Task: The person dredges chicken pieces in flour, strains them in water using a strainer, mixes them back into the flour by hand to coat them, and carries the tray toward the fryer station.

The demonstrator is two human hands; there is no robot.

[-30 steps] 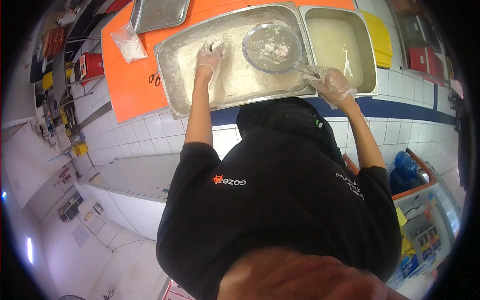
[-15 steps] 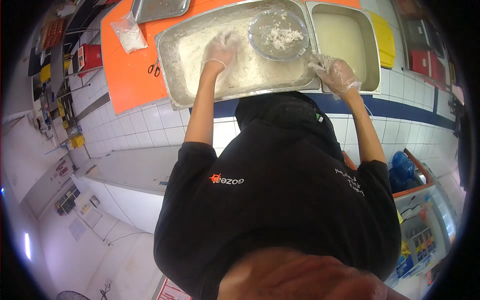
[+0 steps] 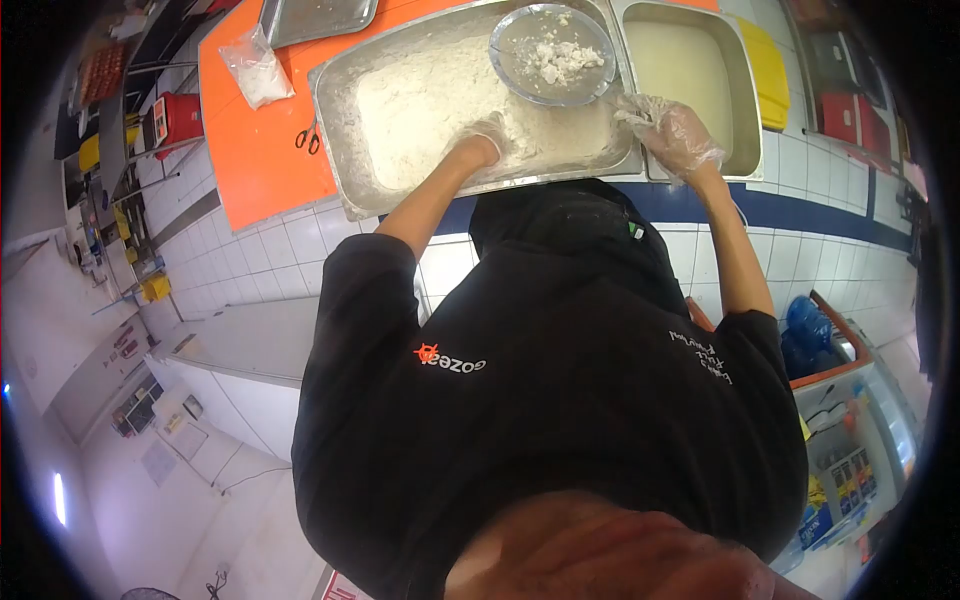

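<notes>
A large metal tub [image 3: 335,150] holds a bed of white flour-like powder [image 3: 415,110]. My left hand [image 3: 487,138], in a clear plastic glove, is down in the powder near the tub's front. Its fingers are partly hidden there. At the tub's right end sits a round greyish bowl or strainer [image 3: 515,75] with pale, crumbly lumps [image 3: 563,62] in it. My right hand [image 3: 680,138], also gloved, is closed at the tub's right rim, beside the smaller metal pan [image 3: 748,120] of pale liquid. Loose glove plastic obscures its fingertips.
On the orange tabletop [image 3: 240,160] to the left lie scissors [image 3: 312,138] and a clear bag of white powder [image 3: 258,75]. A metal tray [image 3: 320,18] is behind them. Something yellow [image 3: 765,80] stands right of the smaller pan.
My left hand has moved right and toward me through the powder. My right hand has stayed at the rim. The round bowl appears slightly farther up and left, with its lumps rearranged.
</notes>
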